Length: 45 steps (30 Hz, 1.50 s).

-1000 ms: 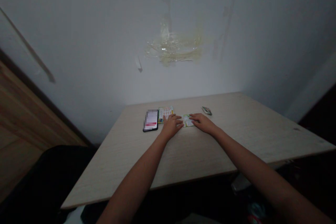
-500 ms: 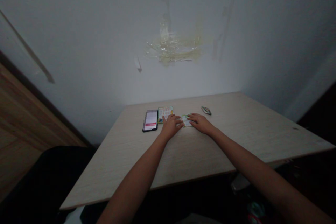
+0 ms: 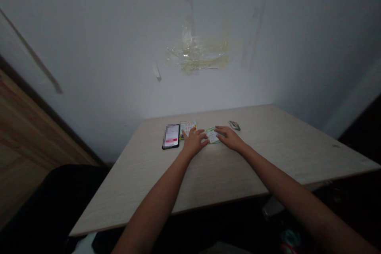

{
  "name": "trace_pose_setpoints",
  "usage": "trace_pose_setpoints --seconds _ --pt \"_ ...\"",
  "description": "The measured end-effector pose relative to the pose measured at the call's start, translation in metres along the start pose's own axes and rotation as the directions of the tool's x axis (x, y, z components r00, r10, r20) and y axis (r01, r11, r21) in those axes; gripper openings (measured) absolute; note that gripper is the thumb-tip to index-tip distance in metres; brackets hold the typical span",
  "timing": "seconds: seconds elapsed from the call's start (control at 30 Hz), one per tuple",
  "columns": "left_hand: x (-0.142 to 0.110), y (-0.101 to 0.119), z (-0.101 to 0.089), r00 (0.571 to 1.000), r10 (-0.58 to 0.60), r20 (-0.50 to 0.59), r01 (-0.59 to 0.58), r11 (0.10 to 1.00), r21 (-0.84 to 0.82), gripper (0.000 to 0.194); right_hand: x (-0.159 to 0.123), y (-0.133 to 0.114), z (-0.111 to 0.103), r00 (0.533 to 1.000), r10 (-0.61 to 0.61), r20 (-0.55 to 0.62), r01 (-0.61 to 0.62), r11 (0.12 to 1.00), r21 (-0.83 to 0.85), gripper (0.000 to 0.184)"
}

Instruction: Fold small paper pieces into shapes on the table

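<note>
A small printed paper [image 3: 212, 135] with a green border lies flat on the table between my hands. My left hand [image 3: 194, 141] rests at its left edge, fingers spread, with part of the hand over a colourful printed sheet [image 3: 189, 125]. On the paper's right side lie the outstretched fingers of my right hand [image 3: 229, 137]. Left of the printed sheet is a phone [image 3: 172, 136] with its screen lit. Beyond my right hand sits a small folded or stacked printed piece [image 3: 234, 125]; its kind is unclear.
The pale wooden table [image 3: 143, 182] meets a wall [image 3: 119, 47] at its back edge. Clear tape [image 3: 196, 57] clings to the wall. A dark chair-like shape [image 3: 68, 190] stands at the left, and a wooden panel [image 3: 26, 135] is behind it.
My right hand has shifted slightly on the paper, and more of the paper's printed face shows between my hands. The phone and the other printed pieces stay put.
</note>
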<state>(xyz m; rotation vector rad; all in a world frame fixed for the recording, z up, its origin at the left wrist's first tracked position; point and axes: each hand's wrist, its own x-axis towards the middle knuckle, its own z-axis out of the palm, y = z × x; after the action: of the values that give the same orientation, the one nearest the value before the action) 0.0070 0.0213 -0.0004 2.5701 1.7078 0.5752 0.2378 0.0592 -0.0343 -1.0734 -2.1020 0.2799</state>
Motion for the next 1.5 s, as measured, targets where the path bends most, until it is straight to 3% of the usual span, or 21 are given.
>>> trace_pose_setpoints --seconds 0.4,1.5 --pt "0.0014 -0.0043 0.0037 0.999 -0.038 0.017 0.039 0.997 -0.061 0.021 -0.0006 0.0007 -0.0049 0.996 0.030 0.078 -0.026 0.998 -0.050 0.035" --pt "0.0034 -0.0094 0.0069 0.998 -0.048 0.037 0.050 0.997 -0.055 0.024 0.0002 -0.0009 -0.0030 0.993 0.031 0.116 -0.017 0.993 -0.119 0.036"
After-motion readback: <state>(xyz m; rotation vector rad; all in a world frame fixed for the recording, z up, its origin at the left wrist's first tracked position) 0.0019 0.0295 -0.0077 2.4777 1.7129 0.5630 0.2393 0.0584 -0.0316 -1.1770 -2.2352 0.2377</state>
